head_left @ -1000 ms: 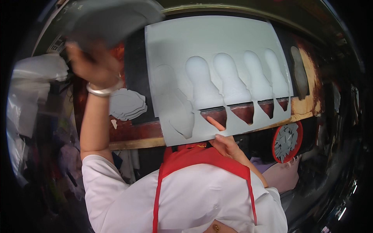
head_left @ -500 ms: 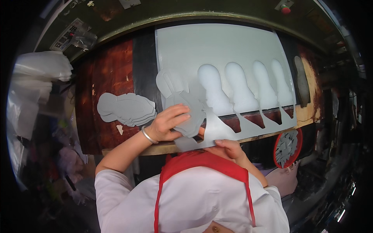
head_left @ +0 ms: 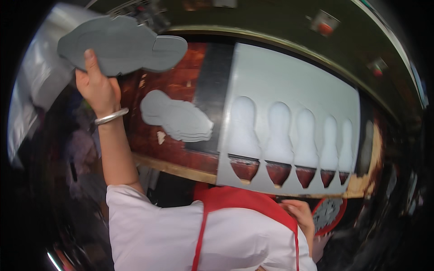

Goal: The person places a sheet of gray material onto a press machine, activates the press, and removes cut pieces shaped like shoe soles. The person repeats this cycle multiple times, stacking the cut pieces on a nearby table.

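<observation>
My left hand (head_left: 99, 88) is raised at the far left, its thumb over a bunch of grey insole-shaped pieces (head_left: 115, 47). These are held above the bench, and how many layers there are is hard to tell. Beneath and to the right of them, a stack of similar grey pieces (head_left: 174, 118) lies on the red-brown board. A large pale grey sheet (head_left: 289, 77) with several insole-shaped cutouts covers the middle of the bench. My right hand (head_left: 299, 213) is low by the bench's front edge, next to the apron, fingers loosely bent and apart, with nothing visible in it.
A red round container (head_left: 332, 214) with grey scraps sits below the front edge at right. A dark grey insole-shaped piece (head_left: 365, 149) lies right of the sheet. Behind runs a green machine beam (head_left: 271, 20) with a red button (head_left: 324, 28). Clear plastic (head_left: 43, 86) hangs at left.
My left hand has carried the grey pieces from the sheet up to the far left. My right hand has left the sheet's edge and moved right. The whole view has turned.
</observation>
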Tool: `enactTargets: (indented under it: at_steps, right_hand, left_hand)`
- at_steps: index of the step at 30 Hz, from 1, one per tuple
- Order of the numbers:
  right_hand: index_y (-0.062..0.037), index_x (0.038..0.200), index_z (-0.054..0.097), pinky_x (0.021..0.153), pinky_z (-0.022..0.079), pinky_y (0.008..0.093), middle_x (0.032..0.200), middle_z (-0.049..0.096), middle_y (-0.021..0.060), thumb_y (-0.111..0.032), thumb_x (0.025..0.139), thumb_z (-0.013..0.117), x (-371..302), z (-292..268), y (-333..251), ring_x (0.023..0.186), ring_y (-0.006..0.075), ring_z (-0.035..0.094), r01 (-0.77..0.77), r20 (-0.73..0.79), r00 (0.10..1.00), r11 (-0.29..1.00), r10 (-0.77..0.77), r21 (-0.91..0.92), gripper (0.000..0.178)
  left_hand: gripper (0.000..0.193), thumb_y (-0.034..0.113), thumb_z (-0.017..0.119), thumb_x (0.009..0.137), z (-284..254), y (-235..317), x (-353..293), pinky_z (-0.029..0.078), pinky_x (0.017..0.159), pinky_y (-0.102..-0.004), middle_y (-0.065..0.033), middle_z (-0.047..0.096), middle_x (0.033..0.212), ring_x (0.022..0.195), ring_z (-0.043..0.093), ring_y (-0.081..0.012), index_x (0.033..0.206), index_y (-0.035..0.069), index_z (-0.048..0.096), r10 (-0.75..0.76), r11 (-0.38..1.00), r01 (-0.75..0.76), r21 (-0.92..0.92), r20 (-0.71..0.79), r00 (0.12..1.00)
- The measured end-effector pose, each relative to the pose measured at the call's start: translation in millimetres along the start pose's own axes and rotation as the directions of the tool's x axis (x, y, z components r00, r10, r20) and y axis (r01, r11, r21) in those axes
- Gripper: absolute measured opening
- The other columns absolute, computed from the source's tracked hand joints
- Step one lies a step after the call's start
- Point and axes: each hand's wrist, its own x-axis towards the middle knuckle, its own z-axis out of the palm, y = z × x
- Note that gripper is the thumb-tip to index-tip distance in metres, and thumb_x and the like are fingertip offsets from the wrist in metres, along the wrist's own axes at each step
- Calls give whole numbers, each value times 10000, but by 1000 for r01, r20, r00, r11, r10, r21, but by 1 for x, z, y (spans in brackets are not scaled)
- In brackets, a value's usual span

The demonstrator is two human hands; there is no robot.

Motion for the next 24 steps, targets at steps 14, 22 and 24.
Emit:
enactTargets:
  at_steps: [14,22,24]
  right_hand:
    - [45,1221,521,954,406,348,1178,555,180,-121,868,608,35,-194,-36,1097,274,533,-27,-513,363,542,-778,-840,399]
    - [61,1176,537,878,470,356,1118,608,204,-215,860,650,38,-247,-38,989,280,610,-108,-581,183,571,-793,-813,434]
    - [60,1167,551,830,479,354,1028,643,225,-218,872,622,37,-242,-48,951,280,627,-140,-545,148,528,-825,-838,412]
  left_hand:
    - [507,-59,591,695,-68,-58,-191,358,1040,-492,-163,536,1217,1217,459,-335,1189,53,562,-287,428,-579,694,712,641]
    - [488,137,642,823,-7,27,-293,480,716,-403,-162,596,906,818,597,-328,1275,40,486,-731,575,237,783,363,578]
    - [512,149,598,862,11,18,-311,487,715,-391,-178,613,913,802,614,-331,1332,51,421,-644,580,143,802,343,684]
